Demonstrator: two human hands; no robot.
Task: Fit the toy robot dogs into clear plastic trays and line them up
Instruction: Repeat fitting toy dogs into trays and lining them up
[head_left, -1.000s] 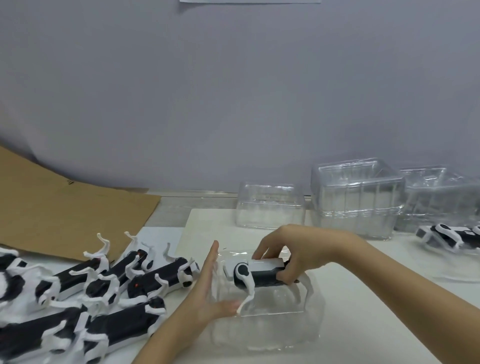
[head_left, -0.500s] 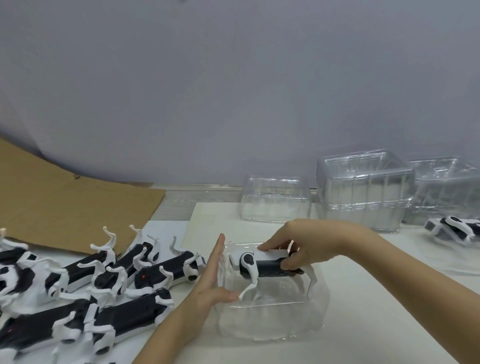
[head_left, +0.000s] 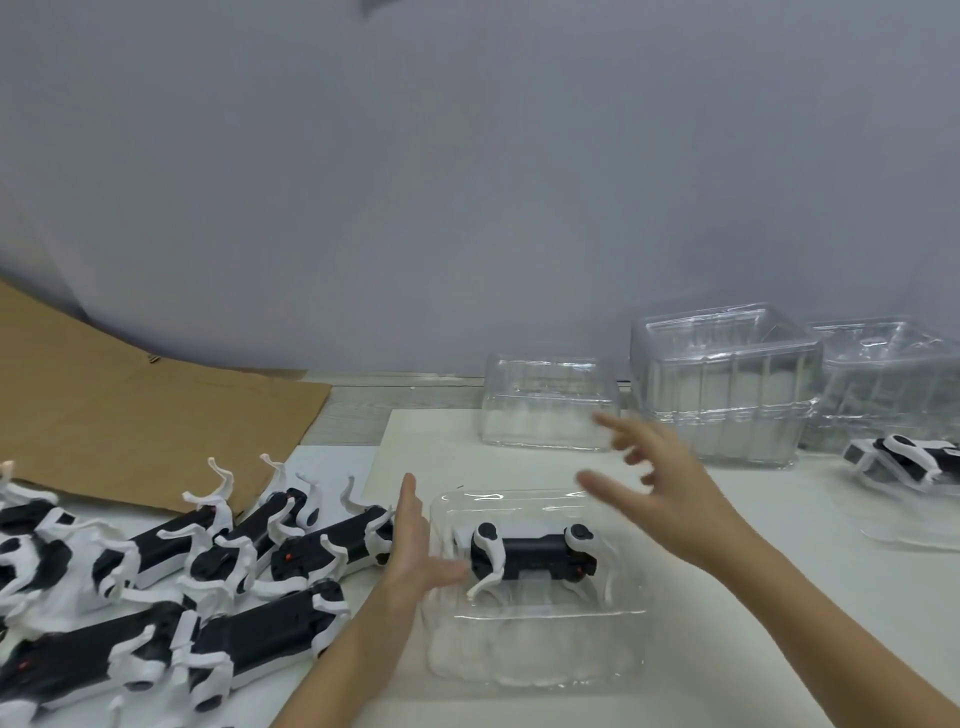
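A black-and-white toy robot dog (head_left: 532, 556) sits inside a clear plastic tray (head_left: 535, 649) at the centre of the table. My left hand (head_left: 415, 545) presses flat against the tray's left wall, fingers straight. Above and behind the tray my right hand (head_left: 660, 478) hovers with fingers spread, blurred, holding nothing. Several loose robot dogs (head_left: 171, 577) lie in a heap on the left. Another dog in a tray (head_left: 904, 462) stands at the far right.
Stacks of empty clear trays (head_left: 722, 379) line the back, one smaller stack (head_left: 548, 405) nearer the centre. A brown cardboard sheet (head_left: 130, 415) lies at the back left. A grey wall rises right behind the table.
My right hand has let go of the dog, which now sits in the tray, and has lifted up and back with open fingers. My left hand stays on the tray.
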